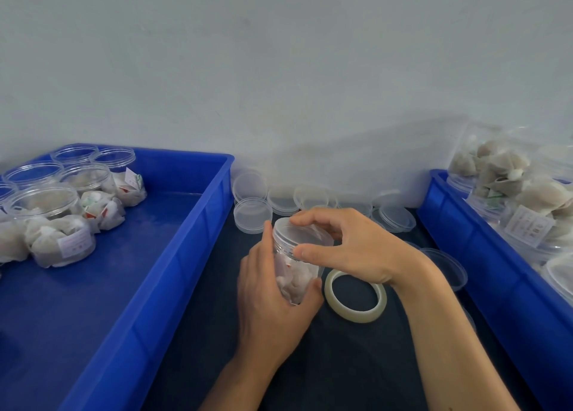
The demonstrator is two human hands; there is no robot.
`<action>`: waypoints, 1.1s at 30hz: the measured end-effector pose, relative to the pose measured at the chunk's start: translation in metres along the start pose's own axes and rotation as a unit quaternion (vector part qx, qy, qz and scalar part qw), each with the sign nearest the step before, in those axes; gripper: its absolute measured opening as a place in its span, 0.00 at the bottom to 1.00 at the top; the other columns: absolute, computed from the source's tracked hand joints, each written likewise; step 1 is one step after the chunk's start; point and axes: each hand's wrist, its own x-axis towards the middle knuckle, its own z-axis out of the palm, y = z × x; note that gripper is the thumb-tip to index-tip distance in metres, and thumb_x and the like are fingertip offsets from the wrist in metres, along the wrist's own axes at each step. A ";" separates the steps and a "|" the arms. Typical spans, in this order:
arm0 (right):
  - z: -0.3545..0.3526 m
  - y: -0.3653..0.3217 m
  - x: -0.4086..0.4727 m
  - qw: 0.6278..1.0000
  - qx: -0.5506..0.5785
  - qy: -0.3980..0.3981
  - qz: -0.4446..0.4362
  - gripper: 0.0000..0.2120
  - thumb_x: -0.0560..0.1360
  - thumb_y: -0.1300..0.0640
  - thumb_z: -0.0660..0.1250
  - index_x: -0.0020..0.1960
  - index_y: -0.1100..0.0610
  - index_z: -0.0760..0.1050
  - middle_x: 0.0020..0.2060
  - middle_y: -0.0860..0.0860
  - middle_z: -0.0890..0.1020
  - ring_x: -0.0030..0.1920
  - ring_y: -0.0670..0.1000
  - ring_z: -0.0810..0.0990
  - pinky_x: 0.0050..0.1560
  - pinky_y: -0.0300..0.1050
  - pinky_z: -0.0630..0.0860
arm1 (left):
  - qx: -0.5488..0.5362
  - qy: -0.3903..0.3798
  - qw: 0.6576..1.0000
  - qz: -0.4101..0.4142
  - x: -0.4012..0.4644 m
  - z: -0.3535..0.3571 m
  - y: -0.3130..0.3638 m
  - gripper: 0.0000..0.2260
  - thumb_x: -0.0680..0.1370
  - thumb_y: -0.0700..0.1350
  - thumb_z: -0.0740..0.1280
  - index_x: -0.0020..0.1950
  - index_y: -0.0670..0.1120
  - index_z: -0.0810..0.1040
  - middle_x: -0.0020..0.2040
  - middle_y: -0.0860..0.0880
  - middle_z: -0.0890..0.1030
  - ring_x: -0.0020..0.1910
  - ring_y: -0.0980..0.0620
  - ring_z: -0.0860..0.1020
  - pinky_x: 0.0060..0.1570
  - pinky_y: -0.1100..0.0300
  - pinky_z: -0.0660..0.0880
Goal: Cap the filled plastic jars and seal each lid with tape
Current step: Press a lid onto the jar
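Observation:
A clear plastic jar filled with white tea bags stands tilted on the dark table between two blue crates. My left hand grips its body from the near side. My right hand holds the clear lid on the jar's mouth, fingers curled round its rim. A roll of clear tape lies flat just right of the jar. Several loose clear lids lie along the wall behind the jar.
The left blue crate holds several capped, filled jars at its far left. The right blue crate holds open jars heaped with tea bags. More lids lie under my right wrist. A pale wall stands behind.

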 end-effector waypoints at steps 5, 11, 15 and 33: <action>-0.002 0.002 -0.001 1.000 -0.002 -0.011 -0.001 0.17 0.78 0.47 0.77 0.64 0.38 0.80 0.62 0.29 0.80 0.64 0.33 0.77 0.64 0.34 0.73 | 0.004 -0.011 1.000 -0.013 0.000 -0.002 0.002 0.47 0.71 0.60 0.75 0.86 0.53 0.57 0.66 0.57 0.76 0.65 0.53 0.75 0.58 0.44 0.79; -0.003 0.004 -0.002 1.000 -0.021 -0.016 0.006 0.22 0.77 0.47 0.77 0.70 0.42 0.78 0.66 0.30 0.78 0.68 0.30 0.73 0.72 0.38 0.70 | 0.003 -0.021 0.999 -0.029 0.000 -0.004 0.006 0.47 0.70 0.61 0.75 0.85 0.53 0.59 0.66 0.57 0.76 0.65 0.54 0.74 0.57 0.44 0.79; -0.004 0.005 -0.004 0.999 -0.031 -0.023 0.006 0.23 0.75 0.44 0.76 0.69 0.38 0.78 0.67 0.27 0.76 0.69 0.29 0.70 0.70 0.37 0.68 | 0.011 -0.033 0.999 -0.033 0.000 -0.005 0.008 0.47 0.70 0.61 0.75 0.85 0.53 0.58 0.66 0.56 0.75 0.65 0.53 0.74 0.58 0.43 0.79; 0.003 0.001 0.001 0.999 -0.051 0.001 -0.013 0.18 0.78 0.43 0.75 0.67 0.37 0.78 0.63 0.30 0.79 0.64 0.34 0.77 0.68 0.45 0.75 | -0.013 -0.014 0.999 -0.043 0.001 -0.006 0.011 0.42 0.71 0.69 0.73 0.82 0.62 0.61 0.65 0.64 0.75 0.65 0.61 0.74 0.57 0.59 0.77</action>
